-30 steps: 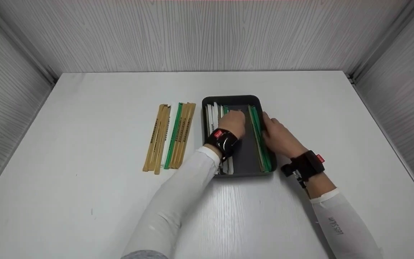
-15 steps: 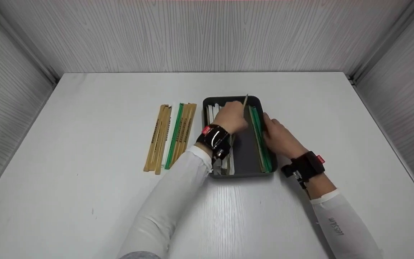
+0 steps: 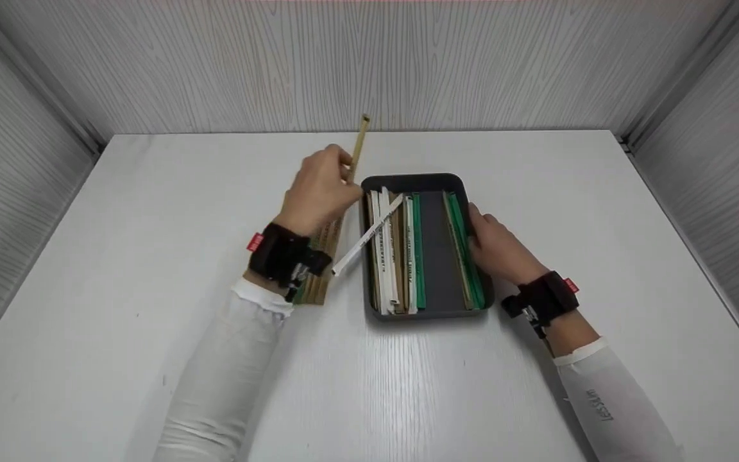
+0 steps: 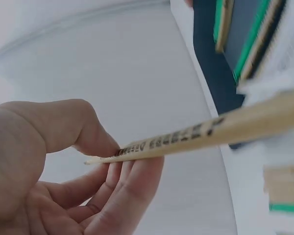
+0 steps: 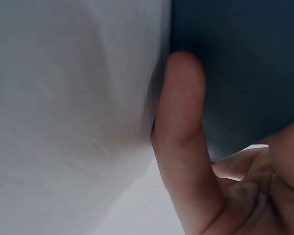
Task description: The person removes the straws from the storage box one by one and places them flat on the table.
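Note:
My left hand is up over the left side of the table. It pinches a thin brown paper-wrapped stick with black print between thumb and fingers. To the right stands a dark grey rectangular tray, holding white, brown and green wrapped sticks along its left side and a green and brown bunch along its right. One white wrapped stick lies slanted across the others, its lower end out past the left rim. My right hand rests against the tray's right outer wall, a straight finger pressed to it.
Left of the tray, a row of wrapped sticks lies on the white table, mostly covered by my left hand and wrist. Grey wood-grain panels stand at the back and both sides.
My left hand has lifted out of the tray and moved left with the brown wrapped stick. A white wrapped stick now lies slanted over the left rim. The right hand has stayed put.

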`<state>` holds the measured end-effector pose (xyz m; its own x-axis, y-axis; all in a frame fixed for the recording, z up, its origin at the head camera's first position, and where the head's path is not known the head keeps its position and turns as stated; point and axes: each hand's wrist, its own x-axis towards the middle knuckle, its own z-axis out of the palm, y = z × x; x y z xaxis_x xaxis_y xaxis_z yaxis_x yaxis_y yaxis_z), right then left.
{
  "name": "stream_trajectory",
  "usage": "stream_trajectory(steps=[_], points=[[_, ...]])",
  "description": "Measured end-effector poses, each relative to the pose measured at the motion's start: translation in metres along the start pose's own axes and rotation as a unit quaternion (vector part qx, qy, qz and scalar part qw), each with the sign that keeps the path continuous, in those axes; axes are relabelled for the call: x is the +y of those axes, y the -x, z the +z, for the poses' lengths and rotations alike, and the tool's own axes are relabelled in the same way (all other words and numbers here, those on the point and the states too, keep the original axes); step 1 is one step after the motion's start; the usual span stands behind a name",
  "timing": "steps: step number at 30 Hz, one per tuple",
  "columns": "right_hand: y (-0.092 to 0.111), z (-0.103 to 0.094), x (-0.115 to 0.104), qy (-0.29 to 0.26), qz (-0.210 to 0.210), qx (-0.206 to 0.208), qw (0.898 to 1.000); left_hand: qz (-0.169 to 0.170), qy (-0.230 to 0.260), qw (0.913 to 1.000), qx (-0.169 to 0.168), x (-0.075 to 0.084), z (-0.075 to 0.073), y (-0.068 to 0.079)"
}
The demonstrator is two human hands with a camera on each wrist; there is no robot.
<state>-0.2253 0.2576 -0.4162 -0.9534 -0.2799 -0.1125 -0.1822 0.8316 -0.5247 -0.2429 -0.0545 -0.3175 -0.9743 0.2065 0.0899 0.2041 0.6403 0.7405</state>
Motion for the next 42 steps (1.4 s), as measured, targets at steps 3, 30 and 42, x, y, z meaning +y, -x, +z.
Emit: stream_trajectory(steps=[3, 30, 42], points=[[0.000, -0.001, 0.000, -0.002, 0.002, 0.001, 1.000, -0.011, -0.019, 0.9994, 0.028, -0.025, -0.016, 0.006], [0.000, -0.001, -0.001, 0.006, 0.000, 0.004, 1.000, -0.125, -0.143, 0.9815, -0.020, -0.139, -0.025, 0.024], [-0.001, -0.001, 0.001, -0.010, 0.004, 0.003, 1.000, -0.120, -0.133, 0.9835, -0.028, -0.139, -0.023, 0.021]])
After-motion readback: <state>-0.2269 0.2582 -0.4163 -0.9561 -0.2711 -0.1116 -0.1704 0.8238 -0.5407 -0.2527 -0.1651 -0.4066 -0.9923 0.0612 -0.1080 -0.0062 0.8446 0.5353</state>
